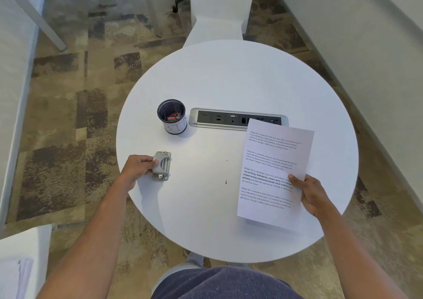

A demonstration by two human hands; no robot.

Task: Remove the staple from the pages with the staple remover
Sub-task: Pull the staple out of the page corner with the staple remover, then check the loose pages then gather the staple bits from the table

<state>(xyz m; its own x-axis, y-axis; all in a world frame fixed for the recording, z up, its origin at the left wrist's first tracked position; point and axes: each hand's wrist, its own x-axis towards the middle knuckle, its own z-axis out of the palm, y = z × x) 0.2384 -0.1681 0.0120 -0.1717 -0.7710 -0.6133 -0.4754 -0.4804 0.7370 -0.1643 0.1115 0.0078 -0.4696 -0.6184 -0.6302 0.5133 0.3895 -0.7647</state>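
Grey plastic and metal, the boxy staple remover sits on the round white table near its left edge, its long axis running near to far. The left hand grips its left side, thumb and fingers closed on it. Farther off stands a black mesh cup, then a silver power strip. A small dark speck, possibly a staple, lies on the bare table; too small to tell. At the right, the white printed pages are pinched at their right edge by the right hand, long axis near to far, tilted slightly right, lifted at the near end. I cannot see a staple in them. Held by one edge, the loose sheets could slip or fan apart.
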